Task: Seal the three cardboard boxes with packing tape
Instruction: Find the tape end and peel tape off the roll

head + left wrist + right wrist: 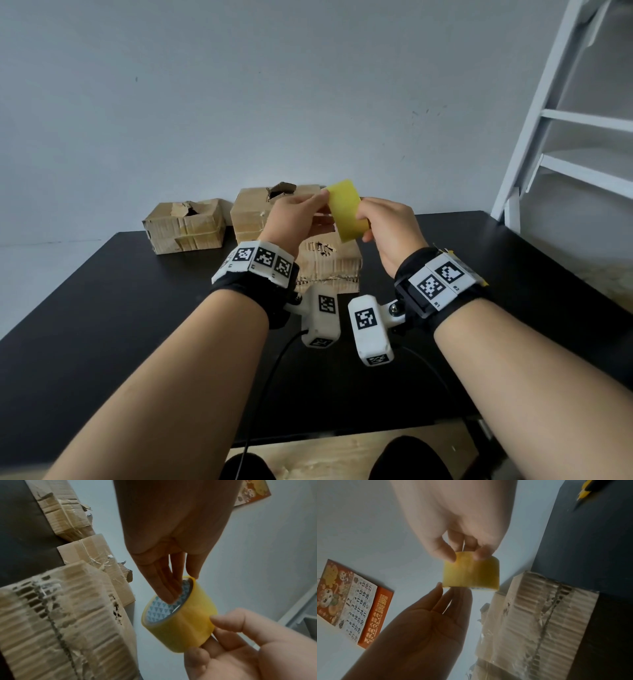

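Both hands hold a roll of yellow tape (346, 210) in the air above the black table (102, 301), in front of the boxes. The left hand (297, 219) has its fingers (164, 588) nearly straight, with the tips reaching into the core of the roll against the patterned inner lining, while the thumb lies on the outer rim, so the roll's wall is pinched between them. The right hand (387, 228) has its fingers curled round the outside of the roll from the other side, the thumb (228, 619) pressing on the yellow face and the other fingers under the edge.

Three cardboard boxes sit on the table. The near box (330, 265) stands just below the hands, its ribbed face worn and torn along a seam. The middle box (251, 209) stands behind it, with a ragged hole in its top. The left box (186, 226) lies well apart to the left by the table's far edge, its top flaps torn (old clear tape bands show on the sides).

In the right wrist view a yellow and black tool (583, 492), possibly a utility knife, lies on the table, and a calendar (351, 601) hangs on the wall.
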